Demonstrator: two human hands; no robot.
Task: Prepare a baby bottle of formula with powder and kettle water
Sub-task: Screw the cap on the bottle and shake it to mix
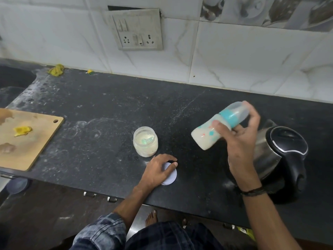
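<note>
The baby bottle [214, 131] is held off the counter [108, 109] by the right hand [239, 141], tilted with its base down-left and its clear cap up-right, just in front of the kettle [281, 152]. Fingers and thumb are curled round the waist and the teal collar, the thumb pressed on the near side. Milky liquid is seen in the lower part, so some weight is judged there, with sloshing likely. The body looks like thin plastic: light, a bit squeezable, unlikely to break, possibly slick if wet. The best hold is judged to be at the narrowed waist or the ribbed collar, not the cap, which could pop off. The left hand [158, 168] is laid on a white lid [171, 175] flat on the counter, fingers close together and lightly bent over it; no pinch is visible. The open powder jar [145, 141] stands just behind that lid, about half full. The counter is dark stone, dusted with white powder and smears, so some slip is expected. A wooden cutting board [30, 141] with yellow scraps lies far left, a yellow cloth [56, 70] at the back by a sink [12, 76]. White tiles and a socket plate [138, 29] are seen behind.
</note>
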